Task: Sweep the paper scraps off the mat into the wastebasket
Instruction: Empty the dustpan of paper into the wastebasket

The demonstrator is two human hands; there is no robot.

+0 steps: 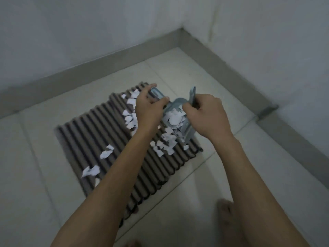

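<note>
A ribbed brown mat (106, 139) lies on the tiled floor, strewn with several white paper scraps (165, 145). A small grey-blue dustpan (179, 120) stands tilted on the mat's far right part, with scraps heaped in it. My left hand (149, 109) grips the dustpan's handle (157, 94). My right hand (206, 114) grips the grey-blue handle of a small brush (193, 94) beside the pan; its bristles are hidden. More scraps (106, 152) lie loose at the mat's left. No wastebasket is in view.
The mat sits near a room corner, with white walls and a grey skirting board (222, 68) behind and to the right. Pale floor tiles (178, 220) surround it. A bare foot (226, 211) stands on the floor at the lower right.
</note>
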